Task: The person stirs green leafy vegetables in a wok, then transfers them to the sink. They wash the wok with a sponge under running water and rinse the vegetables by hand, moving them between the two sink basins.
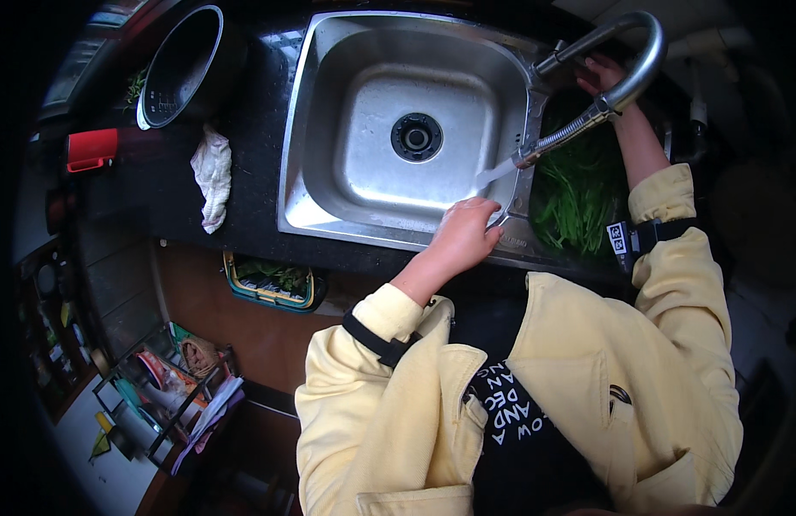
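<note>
Water runs from the metal spring-hose faucet [559, 138] in a short stream [496, 174] into the stainless steel sink basin [378, 174]. My left hand [466, 229] hovers over the basin's near right corner, just below the stream. It is wet and holds nothing, its fingers loosely bent. My right hand [603, 74] is beyond the faucet's curved neck, close to the faucet's base, and the neck partly covers it. I see nothing in its spread fingers. Long green leafy vegetables [578, 200] lie in the darker right-hand compartment, under my right forearm.
A dark cooking pot [185, 71] leans on the black counter [256, 161] at left. Near it are a crumpled white cloth [212, 180] and a red object [92, 149]. Below the counter edge hangs a basket [269, 298] with greens. A wire rack [172, 400] holds packages at lower left.
</note>
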`<action>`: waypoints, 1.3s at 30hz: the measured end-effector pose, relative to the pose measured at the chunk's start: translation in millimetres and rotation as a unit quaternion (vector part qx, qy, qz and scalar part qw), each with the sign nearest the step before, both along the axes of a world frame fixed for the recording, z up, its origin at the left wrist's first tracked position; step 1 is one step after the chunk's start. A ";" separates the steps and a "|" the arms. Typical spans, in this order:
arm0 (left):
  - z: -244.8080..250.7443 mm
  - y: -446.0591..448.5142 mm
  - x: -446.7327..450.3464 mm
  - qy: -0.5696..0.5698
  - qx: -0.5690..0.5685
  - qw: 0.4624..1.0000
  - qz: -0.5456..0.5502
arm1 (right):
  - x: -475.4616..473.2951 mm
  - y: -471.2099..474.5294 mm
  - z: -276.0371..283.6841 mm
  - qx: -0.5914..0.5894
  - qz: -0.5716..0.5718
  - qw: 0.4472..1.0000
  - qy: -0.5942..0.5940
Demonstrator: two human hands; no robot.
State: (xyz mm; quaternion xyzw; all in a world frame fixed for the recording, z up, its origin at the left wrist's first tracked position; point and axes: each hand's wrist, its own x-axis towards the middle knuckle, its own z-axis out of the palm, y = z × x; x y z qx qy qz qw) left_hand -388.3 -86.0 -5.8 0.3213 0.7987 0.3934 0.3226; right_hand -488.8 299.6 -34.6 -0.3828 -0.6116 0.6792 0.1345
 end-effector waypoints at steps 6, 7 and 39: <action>-9.1 -64.8 -34.4 -0.010 -0.068 0.991 0.116 | 65.3 -91.2 87.4 0.142 0.183 0.965 0.121; -12.3 -75.6 -45.1 -0.042 -0.063 0.985 0.158 | 77.9 -109.6 105.3 0.091 0.336 0.927 0.136; -32.5 -131.6 -101.8 -0.026 0.016 0.950 0.312 | -60.7 -246.2 79.7 0.288 0.207 0.882 0.310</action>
